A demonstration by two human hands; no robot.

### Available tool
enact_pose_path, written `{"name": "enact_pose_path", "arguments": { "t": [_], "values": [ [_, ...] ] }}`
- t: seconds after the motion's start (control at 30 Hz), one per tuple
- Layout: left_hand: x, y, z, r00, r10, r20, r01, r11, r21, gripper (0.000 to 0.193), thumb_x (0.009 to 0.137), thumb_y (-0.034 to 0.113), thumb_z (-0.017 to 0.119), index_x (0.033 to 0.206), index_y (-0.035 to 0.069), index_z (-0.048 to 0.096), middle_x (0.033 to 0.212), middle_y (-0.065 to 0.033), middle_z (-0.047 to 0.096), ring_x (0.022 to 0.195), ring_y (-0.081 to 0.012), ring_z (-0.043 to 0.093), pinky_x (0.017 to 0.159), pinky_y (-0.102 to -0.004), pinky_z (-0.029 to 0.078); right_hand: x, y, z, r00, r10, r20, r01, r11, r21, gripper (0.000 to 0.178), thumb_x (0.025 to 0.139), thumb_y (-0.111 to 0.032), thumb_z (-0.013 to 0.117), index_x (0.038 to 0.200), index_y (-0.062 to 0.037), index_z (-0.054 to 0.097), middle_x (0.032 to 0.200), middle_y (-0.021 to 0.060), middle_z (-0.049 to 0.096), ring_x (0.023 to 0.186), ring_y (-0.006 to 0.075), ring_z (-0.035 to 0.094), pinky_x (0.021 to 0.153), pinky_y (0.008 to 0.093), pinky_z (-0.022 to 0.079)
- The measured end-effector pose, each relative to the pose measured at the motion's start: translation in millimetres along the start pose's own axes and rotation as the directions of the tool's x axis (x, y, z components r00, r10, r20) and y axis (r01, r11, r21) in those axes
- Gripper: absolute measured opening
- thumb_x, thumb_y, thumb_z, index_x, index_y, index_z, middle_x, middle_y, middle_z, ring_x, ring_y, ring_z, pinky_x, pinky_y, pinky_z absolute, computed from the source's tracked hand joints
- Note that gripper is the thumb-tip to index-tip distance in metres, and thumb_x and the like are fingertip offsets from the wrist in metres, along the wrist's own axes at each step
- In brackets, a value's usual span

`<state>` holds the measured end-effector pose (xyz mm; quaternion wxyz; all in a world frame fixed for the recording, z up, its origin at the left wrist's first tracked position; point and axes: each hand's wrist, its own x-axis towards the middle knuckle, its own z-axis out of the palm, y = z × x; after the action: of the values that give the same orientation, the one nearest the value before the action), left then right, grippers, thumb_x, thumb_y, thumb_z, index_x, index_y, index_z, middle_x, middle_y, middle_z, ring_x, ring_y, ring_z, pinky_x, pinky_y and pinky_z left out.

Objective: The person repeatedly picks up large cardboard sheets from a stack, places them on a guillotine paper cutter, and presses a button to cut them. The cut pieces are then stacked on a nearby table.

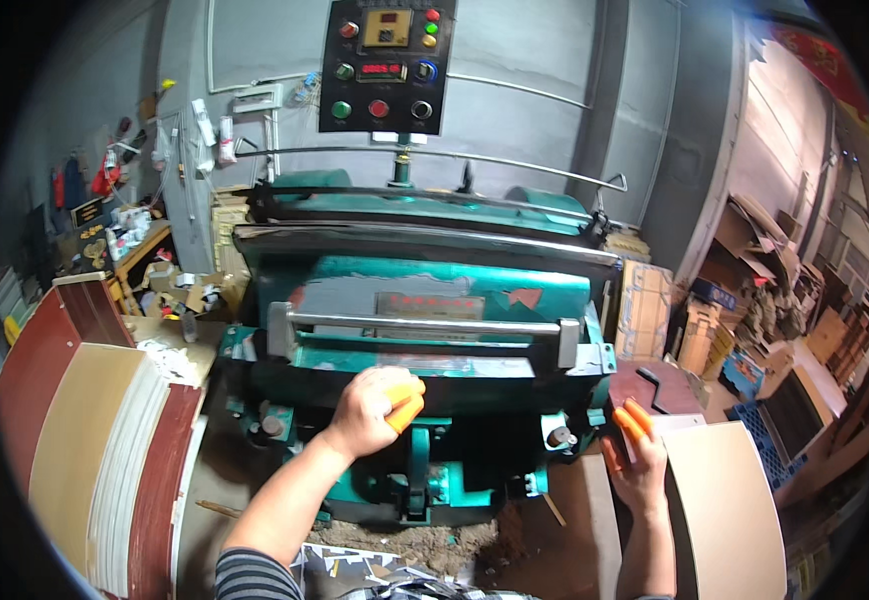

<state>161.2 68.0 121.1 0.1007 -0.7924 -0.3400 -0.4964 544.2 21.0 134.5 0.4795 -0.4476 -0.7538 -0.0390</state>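
My left hand (373,408), with orange covers on its fingers, is in front of the green roller machine (455,275), below its steel bar (425,322). Its fingers are curled together, and nothing shows in them. My right hand (640,460) also wears orange finger covers. Its fingers are stretched upward with the thumb apart, beside the inner edge of a beige board (725,505). Whether it touches that edge is unclear. On the maroon surface just beyond it lies a black crank handle (653,388).
At the left stand curved stacks of maroon, beige and white boards (105,450). A black control panel (383,68) with coloured buttons rises above the machine. Debris (415,545) covers the floor under it. Cardboard and a blue pallet (755,440) are at the right.
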Motion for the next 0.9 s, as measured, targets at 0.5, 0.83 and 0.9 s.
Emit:
{"name": "enact_pose_path", "arguments": {
  "t": [0.5,0.83,0.9],
  "values": [
    [20.9,69.7,-69.5,0.987,0.146,-0.064,-0.135,0.980,0.146,0.020,0.073,0.009,0.076,0.091,0.003,0.070,0.094,-0.0092,0.069,0.088,-0.0264,0.067,0.078,-0.0364,0.052,-73.0,6.6,30.4,0.978,0.209,-0.008,-0.204,0.964,0.169,0.028,0.078,-0.005,0.075,0.104,0.0032,0.067,0.107,0.0156,0.066,0.093,0.0253,0.067,0.081,0.0293,0.052],
    [71.2,41.8,-49.6,0.965,0.120,-0.231,-0.026,0.927,0.375,0.035,0.081,0.015,0.071,0.113,0.002,0.065,0.122,-0.0134,0.062,0.119,-0.0346,0.054,0.103,-0.0473,0.039,-110.2,16.6,-7.0,0.949,0.301,-0.095,-0.277,0.938,0.207,0.021,0.080,0.003,0.071,0.101,0.0061,0.065,0.101,0.0151,0.066,0.090,0.0199,0.066,0.080,0.0268,0.052],
    [74.0,28.0,-40.8,0.977,0.036,-0.212,0.051,0.918,0.393,0.044,0.082,0.017,0.071,0.122,0.002,0.060,0.130,-0.0146,0.057,0.127,-0.0355,0.048,0.107,-0.0489,0.034,-116.8,28.1,-17.7,0.969,0.216,-0.122,-0.202,0.972,0.118,0.021,0.080,0.003,0.071,0.100,0.0051,0.065,0.102,0.0174,0.067,0.091,0.0239,0.067,0.080,0.0290,0.052]
  ]
}}
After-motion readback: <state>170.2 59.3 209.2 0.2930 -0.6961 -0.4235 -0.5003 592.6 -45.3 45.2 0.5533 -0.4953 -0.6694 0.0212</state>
